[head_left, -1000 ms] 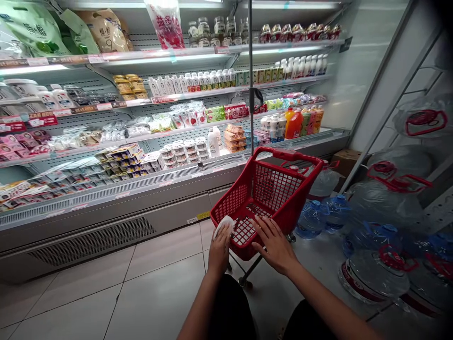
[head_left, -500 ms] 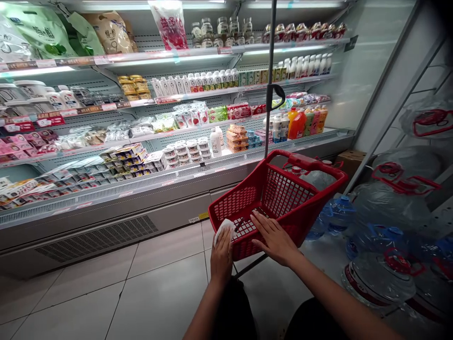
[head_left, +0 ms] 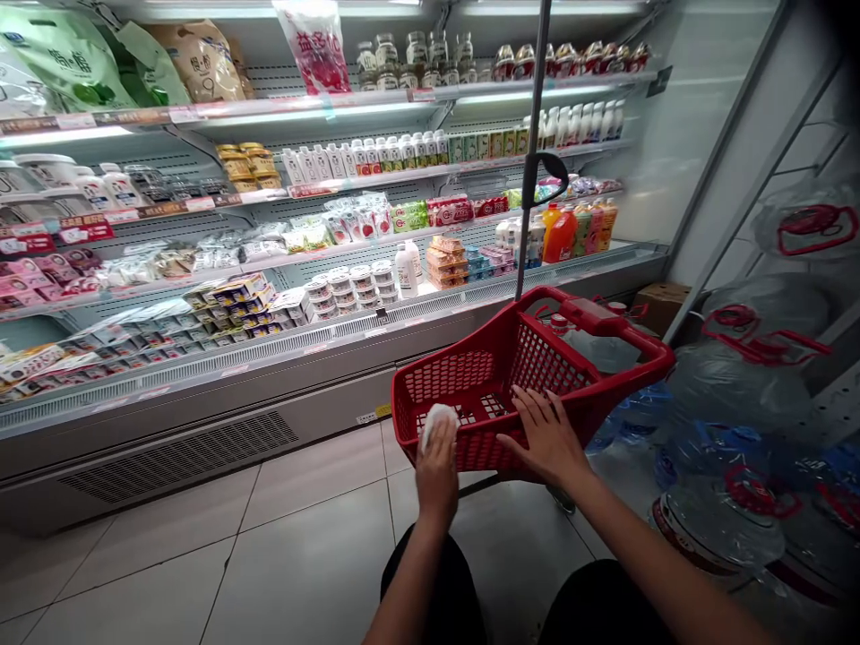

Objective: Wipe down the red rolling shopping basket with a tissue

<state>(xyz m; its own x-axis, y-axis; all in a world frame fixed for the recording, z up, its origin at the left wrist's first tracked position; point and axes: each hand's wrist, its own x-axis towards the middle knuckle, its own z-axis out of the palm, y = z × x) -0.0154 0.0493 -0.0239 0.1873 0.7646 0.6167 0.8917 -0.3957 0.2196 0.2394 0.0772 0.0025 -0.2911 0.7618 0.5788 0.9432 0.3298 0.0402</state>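
Note:
A red plastic shopping cart (head_left: 449,369) with lattice walls stands in front of me, its basket holding no goods that I can see. My left hand (head_left: 438,475) presses a folded white cloth (head_left: 441,416) against the near rim; whether it is cloth or thick tissue is hard to tell. My right hand (head_left: 547,439) lies on the near side wall further right, fingers stretched and spread, with nothing in it. A grey pole with a black loop handle (head_left: 551,179) rises at the cart's far side.
A lit refrigerated case (head_left: 336,340) of dairy goods and drinks runs along the far side. Large clear water bottles (head_left: 718,520) with red handles crowd the right, by a cardboard box (head_left: 662,305). Pale floor tiles (head_left: 302,546) lie at the left and below.
The cart has turned and shifted, its handle and the pole moving right in view. Both my hands moved right with it, the left still holding the white cloth.

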